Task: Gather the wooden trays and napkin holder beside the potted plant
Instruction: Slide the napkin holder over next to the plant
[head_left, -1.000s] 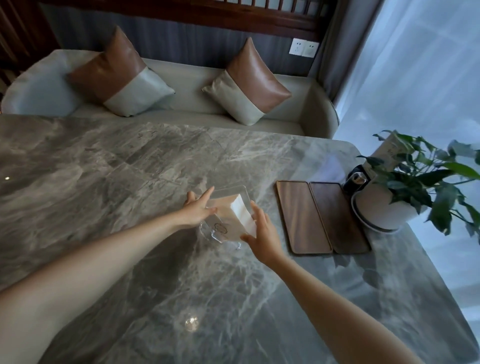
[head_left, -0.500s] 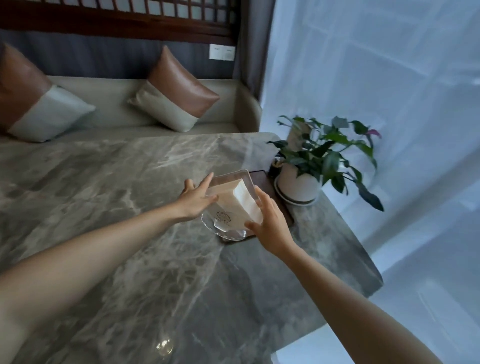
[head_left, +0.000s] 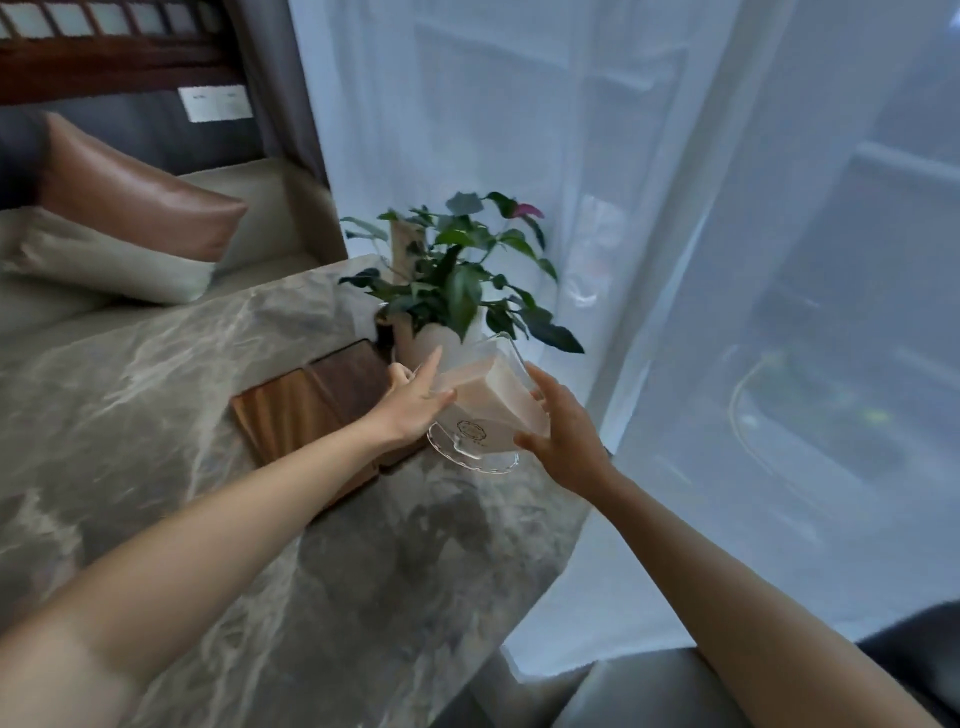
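Observation:
A clear napkin holder (head_left: 485, 415) with a stack of white napkins sits between my two hands, lifted just above the marble table (head_left: 156, 415). My left hand (head_left: 413, 402) presses its left side and my right hand (head_left: 563, 431) presses its right side. Two dark wooden trays (head_left: 317, 402) lie side by side on the table, just left of the holder and partly under my left arm. The potted plant (head_left: 457, 280) in a white pot stands right behind the holder at the table's far corner.
The table's right edge (head_left: 566, 519) runs close under the holder, with a sheer white curtain (head_left: 675, 260) beyond it. A sofa with a brown and cream cushion (head_left: 124, 213) stands behind the table. A small dark object (head_left: 384, 325) sits left of the pot.
Both hands have carried the napkin holder to the right, from the middle of the table past the trays to a spot in front of the plant. The view has swung right.

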